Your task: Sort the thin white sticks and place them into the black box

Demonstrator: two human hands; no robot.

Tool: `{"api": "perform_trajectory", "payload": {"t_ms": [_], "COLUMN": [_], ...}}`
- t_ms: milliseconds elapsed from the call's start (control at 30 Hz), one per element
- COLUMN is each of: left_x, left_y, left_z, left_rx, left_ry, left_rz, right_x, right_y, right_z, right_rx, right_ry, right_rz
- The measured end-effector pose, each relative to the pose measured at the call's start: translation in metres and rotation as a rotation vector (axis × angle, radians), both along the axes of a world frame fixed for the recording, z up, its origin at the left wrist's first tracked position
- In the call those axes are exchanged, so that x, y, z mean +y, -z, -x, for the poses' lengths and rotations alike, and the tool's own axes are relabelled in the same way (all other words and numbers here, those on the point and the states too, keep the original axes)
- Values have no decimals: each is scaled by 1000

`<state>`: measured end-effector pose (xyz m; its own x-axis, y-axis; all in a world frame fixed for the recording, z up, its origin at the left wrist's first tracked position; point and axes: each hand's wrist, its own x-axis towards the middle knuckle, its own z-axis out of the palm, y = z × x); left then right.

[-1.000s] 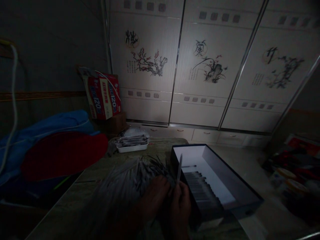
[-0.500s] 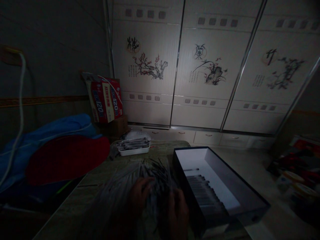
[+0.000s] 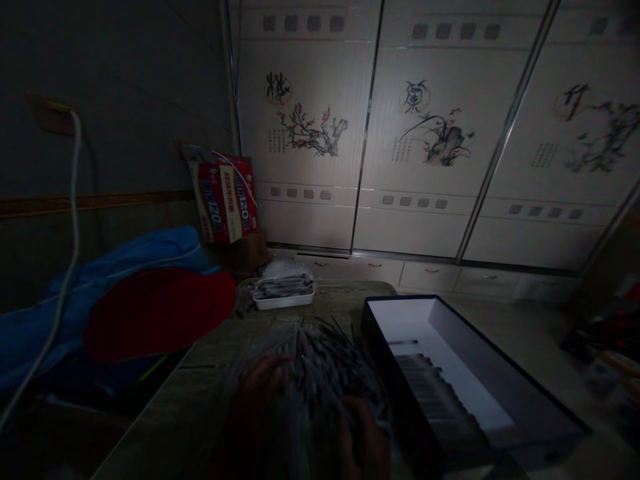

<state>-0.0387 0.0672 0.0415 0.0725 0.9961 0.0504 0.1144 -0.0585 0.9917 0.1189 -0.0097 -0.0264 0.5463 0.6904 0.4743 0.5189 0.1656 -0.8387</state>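
In dim light, a loose pile of thin pen-like sticks (image 3: pixel 320 380), some clear and some dark, spreads over the table. On its left side lies my left hand (image 3: pixel 263 387), blurred, its fingers apart and bent over the sticks. My right hand (image 3: pixel 365 433) touches the pile's near right side, thumb and fingers apart and curved. No stick is clearly gripped in either hand. Right of the pile stands an open dark-edged box (image 3: pixel 480 353) with a white inside. A row of similar sticks (image 3: pixel 435 387) lies side by side in it, plus a single one further back.
A white tray (image 3: pixel 285 302) of bagged sticks stands at the table's back. To the left are a red oval pad (image 3: pixel 160 313) and blue cloth (image 3: pixel 145 257). Behind are a red carton (image 3: pixel 227 200) and sliding cabinet doors (image 3: pixel 420 220). A white cable (image 3: pixel 75 200) hangs at left.
The whole view has shifted, so things appear further right. My left hand has moved left relative to the pile, and the gap between my hands is wider. The pile looks more spread out.
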Motion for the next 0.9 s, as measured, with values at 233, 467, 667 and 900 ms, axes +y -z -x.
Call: {"api": "perform_trajectory", "payload": {"t_ms": [233, 467, 667, 900], "left_x": [-1, -4, -10, -10], "left_y": [1, 1, -11, -1], "left_z": [3, -3, -8, -9], "left_rx": [13, -63, -224, -207], "left_ry": [22, -53, -111, -97], "left_rz": [59, 27, 92, 49], "right_x": [0, 2, 2, -2], "right_y": [4, 16, 19, 16], "right_z": [-2, -2, -1, 0], "right_rx": [-134, -202, -208, -207], "right_ry": [6, -56, -26, -48], "right_rz": [-49, -20, -75, -14]}}
